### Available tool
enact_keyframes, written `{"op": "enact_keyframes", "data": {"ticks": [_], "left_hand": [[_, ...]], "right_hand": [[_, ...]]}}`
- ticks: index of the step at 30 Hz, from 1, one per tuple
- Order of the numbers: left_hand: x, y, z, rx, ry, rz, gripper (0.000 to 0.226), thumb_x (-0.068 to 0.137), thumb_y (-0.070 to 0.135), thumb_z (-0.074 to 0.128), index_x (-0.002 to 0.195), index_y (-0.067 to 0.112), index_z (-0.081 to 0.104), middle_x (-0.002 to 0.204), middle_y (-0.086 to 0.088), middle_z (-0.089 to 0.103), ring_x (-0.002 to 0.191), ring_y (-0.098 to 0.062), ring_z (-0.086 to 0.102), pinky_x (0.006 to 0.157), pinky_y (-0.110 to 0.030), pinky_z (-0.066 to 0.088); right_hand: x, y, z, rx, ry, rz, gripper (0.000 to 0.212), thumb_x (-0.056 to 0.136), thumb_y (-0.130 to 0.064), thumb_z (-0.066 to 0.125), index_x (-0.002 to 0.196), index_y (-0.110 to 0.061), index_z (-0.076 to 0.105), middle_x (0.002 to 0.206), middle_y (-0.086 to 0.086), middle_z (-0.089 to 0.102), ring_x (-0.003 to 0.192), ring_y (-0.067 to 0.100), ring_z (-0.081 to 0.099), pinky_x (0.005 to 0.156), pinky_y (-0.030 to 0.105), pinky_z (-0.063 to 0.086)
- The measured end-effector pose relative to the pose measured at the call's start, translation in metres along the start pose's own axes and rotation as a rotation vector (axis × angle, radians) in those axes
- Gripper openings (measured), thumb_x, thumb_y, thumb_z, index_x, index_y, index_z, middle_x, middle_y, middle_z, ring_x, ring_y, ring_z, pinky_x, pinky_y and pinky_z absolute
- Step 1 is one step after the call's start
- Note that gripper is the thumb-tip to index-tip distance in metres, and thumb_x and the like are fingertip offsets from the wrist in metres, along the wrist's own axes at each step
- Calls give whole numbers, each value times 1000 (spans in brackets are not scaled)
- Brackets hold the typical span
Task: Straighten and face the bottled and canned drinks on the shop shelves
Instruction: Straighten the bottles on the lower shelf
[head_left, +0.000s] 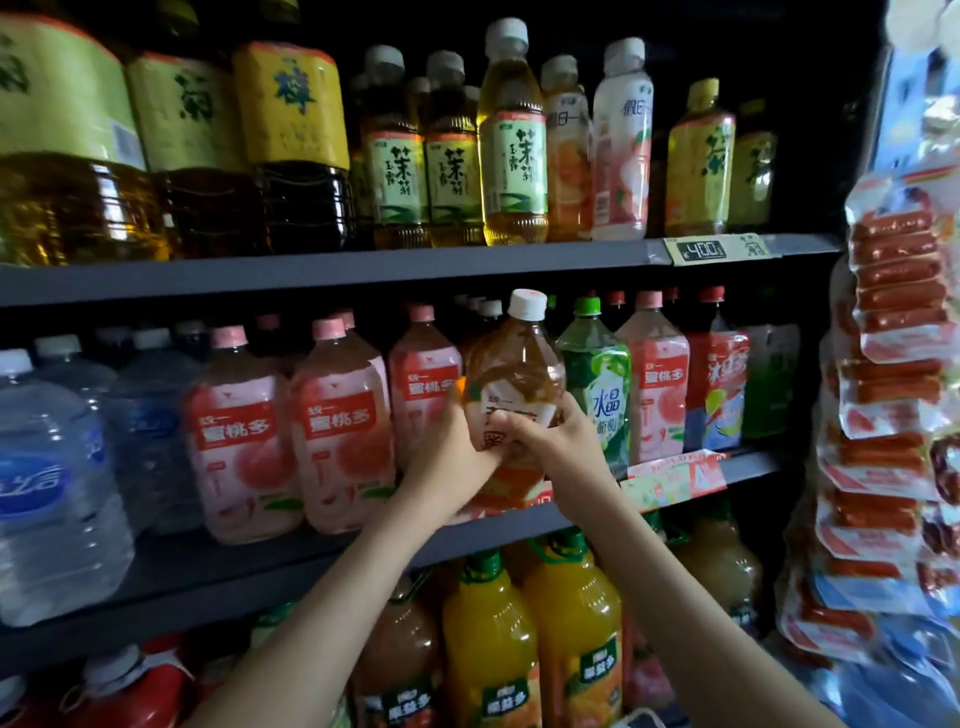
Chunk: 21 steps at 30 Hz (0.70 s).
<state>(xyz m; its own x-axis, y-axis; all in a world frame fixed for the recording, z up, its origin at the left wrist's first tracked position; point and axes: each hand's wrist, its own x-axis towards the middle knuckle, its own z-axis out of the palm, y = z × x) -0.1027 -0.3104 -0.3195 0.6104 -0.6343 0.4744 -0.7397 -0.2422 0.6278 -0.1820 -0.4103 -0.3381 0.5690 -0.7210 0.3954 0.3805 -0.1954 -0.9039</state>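
Note:
A large amber tea bottle (514, 364) with a white cap stands at the front of the middle shelf (311, 561), slightly tilted. My left hand (457, 447) grips its left side and my right hand (550, 436) wraps its lower right side, covering much of the label. Pink peach drink bottles (337, 431) stand to its left. A green bottle (597, 384), another pink bottle (657, 384) and a red-labelled bottle (719, 384) stand to its right.
Big water jugs (57, 467) fill the middle shelf's left end. The top shelf (363, 270) holds tea and juice bottles; orange juice bottles (488, 644) sit below. Packs of sausages (893, 364) hang at the right edge. A price tag (704, 250) clips to the top shelf.

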Motion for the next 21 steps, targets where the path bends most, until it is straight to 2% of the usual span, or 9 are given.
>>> {"op": "enact_keyframes", "data": {"ticks": [1, 3, 6, 8, 11, 13, 15, 18, 21], "left_hand": [[5, -4, -1, -37, -6, -25, 67, 82, 38, 70, 136, 21, 33, 110, 8, 55, 85, -4, 54, 59, -2, 37], [11, -11, 1, -79, -3, -76, 59, 82, 41, 69, 128, 17, 42, 106, 7, 59, 69, 5, 46, 44, -5, 36], [15, -15, 4, -89, 4, -154, 63, 82, 49, 66, 125, 11, 42, 106, 4, 55, 76, -6, 48, 43, -10, 31], [19, -15, 6, -89, 3, -190, 66, 82, 50, 65, 126, 7, 40, 111, -4, 55, 82, -13, 47, 46, -11, 28], [27, -14, 10, -97, 20, -215, 71, 79, 52, 67, 126, 5, 40, 120, -11, 56, 94, -23, 56, 53, -21, 33], [33, -13, 14, -105, 58, -231, 72, 78, 50, 69, 126, 4, 40, 121, -13, 57, 103, -28, 58, 60, -24, 36], [38, -15, 19, -123, 93, -235, 70, 79, 44, 72, 127, 3, 40, 119, -13, 59, 98, -27, 60, 55, -21, 36], [40, -17, 33, -175, 99, -221, 72, 80, 37, 73, 134, 6, 36, 118, -11, 62, 84, -17, 57, 47, -12, 32], [40, -16, 51, -203, 79, -184, 69, 83, 34, 70, 136, 10, 33, 119, -9, 62, 100, -23, 62, 61, -19, 40]], "right_hand": [[7, 3, 2, -12, -24, 14, 45, 67, -23, 85, 105, -16, 61, 99, 8, 71, 88, 21, 71, 72, 40, 59], [19, 5, 7, -68, -79, 18, 55, 64, -33, 86, 111, -19, 61, 104, 8, 71, 93, 24, 70, 77, 46, 58], [30, 5, 12, -208, -107, 21, 80, 62, -53, 82, 130, -23, 52, 114, 3, 67, 101, 20, 66, 81, 40, 58], [36, 7, 13, -317, -106, -16, 65, 73, -49, 75, 129, -25, 52, 109, -2, 68, 98, 17, 66, 80, 36, 58], [45, 5, 15, -443, -65, -38, 72, 71, -56, 70, 133, -25, 49, 115, 0, 66, 103, 18, 64, 82, 35, 57], [51, 3, 14, -495, -31, -72, 55, 80, -38, 70, 129, -21, 52, 103, -1, 68, 90, 12, 65, 69, 18, 55], [56, 0, 13, -571, 9, -111, 39, 85, -22, 67, 121, -13, 56, 90, -1, 67, 74, 7, 62, 51, 8, 44], [54, -1, 10, -754, 42, -181, 38, 88, -16, 62, 124, -9, 52, 96, 5, 67, 82, 16, 63, 58, 16, 49], [50, 2, -4, -828, 136, -252, 36, 91, -11, 52, 127, -9, 49, 110, 8, 64, 99, 24, 62, 78, 39, 54]]}}
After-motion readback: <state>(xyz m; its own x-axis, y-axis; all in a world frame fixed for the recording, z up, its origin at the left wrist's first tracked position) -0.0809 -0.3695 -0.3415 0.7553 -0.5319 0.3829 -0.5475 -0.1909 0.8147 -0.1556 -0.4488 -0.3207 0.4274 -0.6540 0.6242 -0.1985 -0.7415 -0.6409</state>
